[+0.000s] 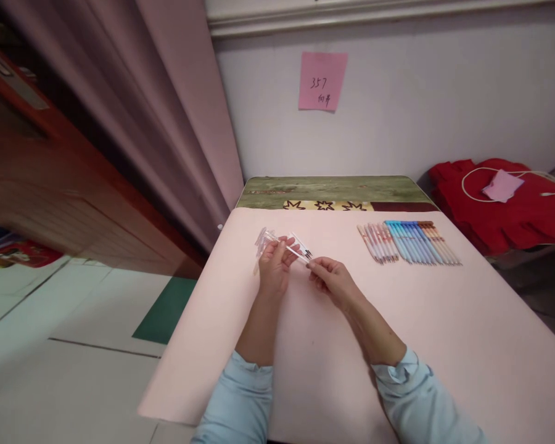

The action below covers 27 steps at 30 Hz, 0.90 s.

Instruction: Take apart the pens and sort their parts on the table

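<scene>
Between my two hands runs a slim white pen refill (296,253), tilted down to the right. The fingers of my left hand (276,262) are closed on its upper left end. My right hand (330,277) pinches the lower right end, whose tip is hidden by the fingertips. Just behind the hands lie several white refills with dark tips (308,252) on the table. Clear plastic pen barrels (261,237) lie in a small pile beyond my left hand, which partly covers them.
To the right, several pens (411,242) lie side by side in a row of pale, blue and brown ones. A pale pink cover (324,357) spreads over the table. Beyond the table's right side are a red cloth (453,191) and a white cable (472,176).
</scene>
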{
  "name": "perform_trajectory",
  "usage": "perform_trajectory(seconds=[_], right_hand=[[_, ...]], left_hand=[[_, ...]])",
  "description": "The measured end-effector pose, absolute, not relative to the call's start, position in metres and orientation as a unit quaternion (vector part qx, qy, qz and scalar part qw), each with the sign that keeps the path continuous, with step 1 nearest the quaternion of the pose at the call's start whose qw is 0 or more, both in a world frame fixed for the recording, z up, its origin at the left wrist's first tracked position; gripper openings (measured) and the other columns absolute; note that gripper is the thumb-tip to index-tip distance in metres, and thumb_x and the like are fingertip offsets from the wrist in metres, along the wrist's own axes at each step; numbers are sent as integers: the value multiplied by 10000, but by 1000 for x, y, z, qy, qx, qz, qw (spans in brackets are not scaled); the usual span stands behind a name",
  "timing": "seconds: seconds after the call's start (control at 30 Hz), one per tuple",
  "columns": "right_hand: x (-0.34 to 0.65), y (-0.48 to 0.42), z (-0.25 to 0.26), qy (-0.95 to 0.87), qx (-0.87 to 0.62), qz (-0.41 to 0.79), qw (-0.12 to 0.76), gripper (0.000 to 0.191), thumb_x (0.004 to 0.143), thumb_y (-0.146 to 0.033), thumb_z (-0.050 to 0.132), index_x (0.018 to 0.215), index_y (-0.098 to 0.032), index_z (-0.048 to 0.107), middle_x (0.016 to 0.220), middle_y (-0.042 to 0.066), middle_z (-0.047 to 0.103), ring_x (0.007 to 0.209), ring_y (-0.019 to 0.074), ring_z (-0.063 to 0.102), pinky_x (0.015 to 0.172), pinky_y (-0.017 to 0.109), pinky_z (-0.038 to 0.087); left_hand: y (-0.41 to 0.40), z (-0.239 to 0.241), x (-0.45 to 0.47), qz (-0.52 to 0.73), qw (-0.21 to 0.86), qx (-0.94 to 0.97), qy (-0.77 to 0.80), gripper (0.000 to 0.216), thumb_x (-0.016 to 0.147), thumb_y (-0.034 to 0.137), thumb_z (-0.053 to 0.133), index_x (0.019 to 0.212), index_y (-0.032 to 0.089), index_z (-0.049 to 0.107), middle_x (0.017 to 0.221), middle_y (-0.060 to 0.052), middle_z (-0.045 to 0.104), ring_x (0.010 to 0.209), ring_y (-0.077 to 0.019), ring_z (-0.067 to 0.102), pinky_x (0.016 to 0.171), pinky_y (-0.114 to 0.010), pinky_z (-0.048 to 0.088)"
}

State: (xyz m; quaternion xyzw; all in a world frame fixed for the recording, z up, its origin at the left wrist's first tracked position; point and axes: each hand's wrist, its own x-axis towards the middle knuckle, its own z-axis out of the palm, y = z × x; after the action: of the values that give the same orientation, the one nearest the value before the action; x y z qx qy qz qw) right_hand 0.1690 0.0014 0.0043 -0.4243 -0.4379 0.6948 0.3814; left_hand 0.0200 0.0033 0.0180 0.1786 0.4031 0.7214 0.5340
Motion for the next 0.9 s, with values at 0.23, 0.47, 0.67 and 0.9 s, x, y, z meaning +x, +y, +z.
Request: perform_trajectory(seconds=[0.23,0.47,0.67,0.9], right_hand=[[200,16,14,-455,-463,650,395,323,720,-501,696,749,-209,562,593,-10,608,449,89,416,439,226,276],[173,-1,23,-705,-523,343,333,257,815,-492,616,870,-253,688,552,-29,537,520,136,445,545,265,301],[166,-17,29,-757,-568,218,237,189,850,-407,585,797,-253,681,626,6,645,583,166,539,563,268,286],[143,9,43,-756,-631,139,105,307,884,-461,523,860,-222,715,837,90,730,784,213,640,596,267,335]], left_hand=[[7,16,-14,802,417,118,410,274,755,314,784,928,172,626,930,-72,737,815,-174,721,884,-376,562],[1,15,16,722,525,177,415,291,728,307,796,912,142,643,893,-90,733,724,-179,712,816,-386,569],[-9,18,3,747,476,174,432,313,712,345,791,900,153,632,893,-89,734,711,-166,702,765,-342,562],[-40,10,-65,544,126,341,757,208,787,314,670,952,201,616,760,-25,720,679,-184,661,719,-309,498]])
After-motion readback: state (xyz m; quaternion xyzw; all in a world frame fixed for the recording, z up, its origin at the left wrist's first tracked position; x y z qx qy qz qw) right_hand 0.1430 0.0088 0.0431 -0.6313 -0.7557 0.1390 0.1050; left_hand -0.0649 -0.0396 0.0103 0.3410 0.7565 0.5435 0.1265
